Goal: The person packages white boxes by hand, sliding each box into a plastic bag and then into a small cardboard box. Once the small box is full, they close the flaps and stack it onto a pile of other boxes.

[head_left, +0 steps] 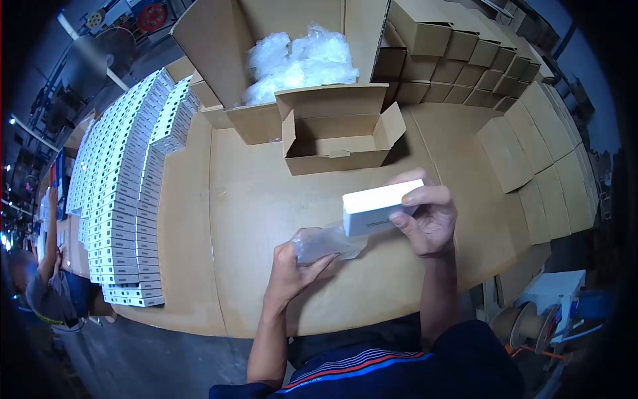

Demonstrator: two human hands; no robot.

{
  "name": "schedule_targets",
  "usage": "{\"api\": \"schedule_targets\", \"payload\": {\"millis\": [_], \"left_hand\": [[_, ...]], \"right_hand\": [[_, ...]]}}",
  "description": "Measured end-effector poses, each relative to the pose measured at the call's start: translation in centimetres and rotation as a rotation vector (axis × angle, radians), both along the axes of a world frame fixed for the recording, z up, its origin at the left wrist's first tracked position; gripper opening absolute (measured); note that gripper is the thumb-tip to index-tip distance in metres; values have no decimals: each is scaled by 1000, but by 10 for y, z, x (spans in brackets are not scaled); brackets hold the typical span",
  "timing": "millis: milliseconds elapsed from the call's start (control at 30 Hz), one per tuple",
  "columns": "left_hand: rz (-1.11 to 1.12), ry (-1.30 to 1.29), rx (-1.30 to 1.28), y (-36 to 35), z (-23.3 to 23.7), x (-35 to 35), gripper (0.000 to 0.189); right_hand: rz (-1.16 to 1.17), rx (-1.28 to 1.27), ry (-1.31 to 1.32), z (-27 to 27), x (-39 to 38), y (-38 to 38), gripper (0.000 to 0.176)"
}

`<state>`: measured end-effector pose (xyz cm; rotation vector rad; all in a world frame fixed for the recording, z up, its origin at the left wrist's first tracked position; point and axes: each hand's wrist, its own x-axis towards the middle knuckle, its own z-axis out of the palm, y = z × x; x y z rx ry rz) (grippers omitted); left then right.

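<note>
Over the middle of the cardboard-covered table, my right hand (428, 216) grips a small white box (379, 207) at its right end, between thumb and fingers. My left hand (290, 271) is closed on a clear plastic bag (325, 243). The bag's mouth is just below and left of the white box; whether the box's lower edge is inside it, I cannot tell. Behind them stands an open brown carton (339, 165) with its flaps raised and no contents visible.
A large carton (262, 124) of clear plastic bags (299, 63) stands at the back. White boxes (123, 199) are stacked at left, brown cartons (458, 66) at back right and flat cardboard pieces (555, 193) at right. Another person (50, 286) is at far left.
</note>
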<state>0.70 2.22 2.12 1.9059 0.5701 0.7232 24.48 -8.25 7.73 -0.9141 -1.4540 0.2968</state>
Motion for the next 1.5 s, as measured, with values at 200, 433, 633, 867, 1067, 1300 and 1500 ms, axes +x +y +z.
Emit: {"api": "schedule_targets", "payload": {"millis": [200, 433, 633, 867, 1067, 1300, 1500], "left_hand": [[10, 49, -20, 1, 4, -4, 34], [16, 38, -29, 2, -6, -5, 37], [32, 59, -14, 3, -5, -4, 38], [-10, 9, 0, 3, -7, -4, 32], [-22, 26, -48, 4, -6, -10, 27], [-12, 55, -60, 7, -10, -15, 33], [83, 76, -96, 9, -14, -8, 46]], "right_hand": [[-18, 99, 157, 6, 2, 11, 34], [41, 33, 45, 1, 6, 13, 34], [37, 35, 82, 3, 1, 12, 36], [44, -66, -104, 12, 6, 14, 38], [131, -83, -90, 9, 11, 22, 40], [198, -153, -83, 9, 7, 32, 35], [216, -307, -2, 1, -14, 40, 28]]}}
